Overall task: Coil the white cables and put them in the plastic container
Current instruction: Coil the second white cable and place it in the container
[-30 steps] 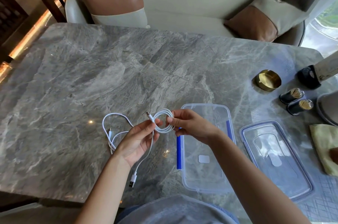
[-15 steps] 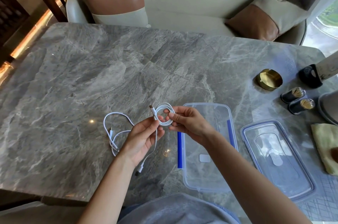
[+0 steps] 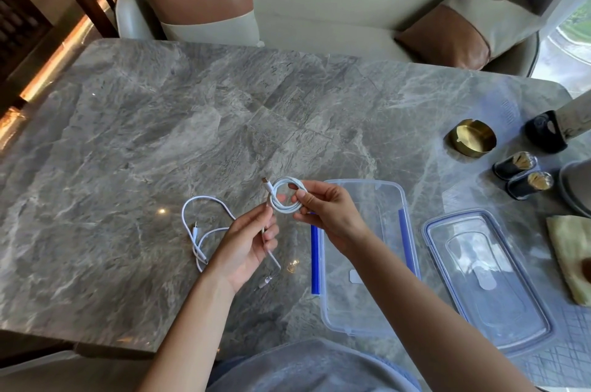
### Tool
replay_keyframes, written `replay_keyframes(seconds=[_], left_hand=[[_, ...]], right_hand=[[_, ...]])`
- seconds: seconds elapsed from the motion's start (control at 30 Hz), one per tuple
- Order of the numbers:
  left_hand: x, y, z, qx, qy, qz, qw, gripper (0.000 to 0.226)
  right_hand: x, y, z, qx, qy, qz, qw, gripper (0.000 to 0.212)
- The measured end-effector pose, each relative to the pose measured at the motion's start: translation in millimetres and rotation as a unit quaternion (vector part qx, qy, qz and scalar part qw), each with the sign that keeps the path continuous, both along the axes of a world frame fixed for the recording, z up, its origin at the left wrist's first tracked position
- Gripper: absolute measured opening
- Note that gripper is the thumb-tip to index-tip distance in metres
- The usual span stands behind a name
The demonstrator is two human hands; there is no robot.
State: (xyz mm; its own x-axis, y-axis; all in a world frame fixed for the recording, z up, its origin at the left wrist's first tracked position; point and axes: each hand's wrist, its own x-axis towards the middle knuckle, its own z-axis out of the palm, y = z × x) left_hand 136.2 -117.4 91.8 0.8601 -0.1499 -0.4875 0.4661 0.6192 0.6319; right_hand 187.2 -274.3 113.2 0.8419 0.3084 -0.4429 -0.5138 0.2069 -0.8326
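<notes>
Your right grip (image 3: 326, 215) pinches the coil (image 3: 284, 210); your left grip (image 3: 246, 247) pinches its tail (image 3: 271, 255). Container (image 3: 361, 305) just right, second cable (image 3: 204, 197) left.

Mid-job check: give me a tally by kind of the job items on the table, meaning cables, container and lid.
White cables: 2 (part-coiled cable, loose cable)
Container: 1
Lid: 1
Total: 4
</notes>
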Motion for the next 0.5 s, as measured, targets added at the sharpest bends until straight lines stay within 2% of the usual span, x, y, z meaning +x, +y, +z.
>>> replay_keyframes(seconds=[0.07, 0.13, 0.4, 0.5], left_hand=[[0.8, -3.6, 1.0, -0.009, 0.0, -0.012, 1.0, 0.031], [2.0, -8.0, 3.0, -0.013, -0.007, -0.002, 1.0, 0.025], [7.1, -26.4, 11.8, 0.032, 0.001, 0.11, 0.993, 0.016], [8.4, -26.8, 12.0, 0.024, 0.016, 0.131, 0.991, 0.024]], right_hand=[[-0.6, 0.6, 1.1, 0.01, -0.002, 0.008, 1.0, 0.017], [-0.6, 0.8, 2.5, 0.019, -0.006, 0.002, 1.0, 0.014], [-3.3, 6.5, 2.4, 0.024, -0.027, -0.033, 0.999, 0.013], [-3.7, 7.9, 0.9, 0.029, -0.018, -0.028, 0.999, 0.013]])
